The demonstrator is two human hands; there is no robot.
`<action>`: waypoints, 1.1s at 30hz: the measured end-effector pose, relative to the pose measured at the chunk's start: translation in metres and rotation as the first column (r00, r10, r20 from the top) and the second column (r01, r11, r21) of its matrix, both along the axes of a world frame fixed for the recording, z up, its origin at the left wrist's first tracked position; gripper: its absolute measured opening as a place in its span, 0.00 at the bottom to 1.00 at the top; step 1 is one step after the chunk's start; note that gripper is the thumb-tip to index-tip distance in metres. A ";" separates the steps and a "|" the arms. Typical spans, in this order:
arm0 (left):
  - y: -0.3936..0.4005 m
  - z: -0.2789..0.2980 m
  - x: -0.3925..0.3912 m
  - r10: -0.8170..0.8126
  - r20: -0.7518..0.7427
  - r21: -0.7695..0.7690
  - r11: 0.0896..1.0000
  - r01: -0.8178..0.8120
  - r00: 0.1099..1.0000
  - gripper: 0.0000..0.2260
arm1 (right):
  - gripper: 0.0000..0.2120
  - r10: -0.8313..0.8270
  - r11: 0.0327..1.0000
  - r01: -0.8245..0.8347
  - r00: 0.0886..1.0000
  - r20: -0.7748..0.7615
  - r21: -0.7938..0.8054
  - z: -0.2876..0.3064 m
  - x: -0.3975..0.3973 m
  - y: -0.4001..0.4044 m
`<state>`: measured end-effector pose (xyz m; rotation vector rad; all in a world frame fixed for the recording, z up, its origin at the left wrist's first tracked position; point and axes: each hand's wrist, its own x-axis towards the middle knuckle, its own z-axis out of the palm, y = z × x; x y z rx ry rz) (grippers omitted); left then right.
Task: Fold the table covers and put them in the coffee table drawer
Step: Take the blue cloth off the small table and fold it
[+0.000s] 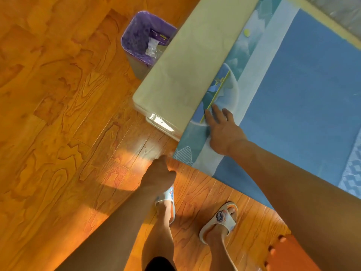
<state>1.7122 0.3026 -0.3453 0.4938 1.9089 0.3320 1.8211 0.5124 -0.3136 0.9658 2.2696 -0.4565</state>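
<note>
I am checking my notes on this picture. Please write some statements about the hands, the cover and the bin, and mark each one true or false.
1. The right hand lies flat on the blue table cover. True.
2. The left hand rests on the cover's middle. False: it is at the cover's corner.
3. The bin has a purple liner. True.
4. The bin stands on the table. False: it stands on the wooden floor.

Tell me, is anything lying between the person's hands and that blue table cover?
Nothing visible. The right hand already rests flat on the blue table cover near its corner. The left hand is at the cover's hanging corner, with only bare wooden floor around it.
</note>
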 end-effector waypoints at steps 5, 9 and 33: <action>0.033 -0.013 -0.003 0.458 0.397 0.123 0.832 -0.541 0.795 0.29 | 0.36 -0.046 0.999 0.041 0.977 -0.208 -0.027 -0.002 0.009 -0.008; 0.048 -0.019 -0.002 0.442 0.353 0.156 0.841 -0.518 0.825 0.09 | 0.20 -0.232 0.950 0.311 0.769 -0.596 0.031 0.004 0.069 -0.058; 0.040 0.017 0.093 0.707 0.515 0.025 0.553 -0.833 0.485 0.17 | 0.16 -0.196 -0.480 -0.261 -0.899 0.392 -0.837 -0.039 0.257 -0.138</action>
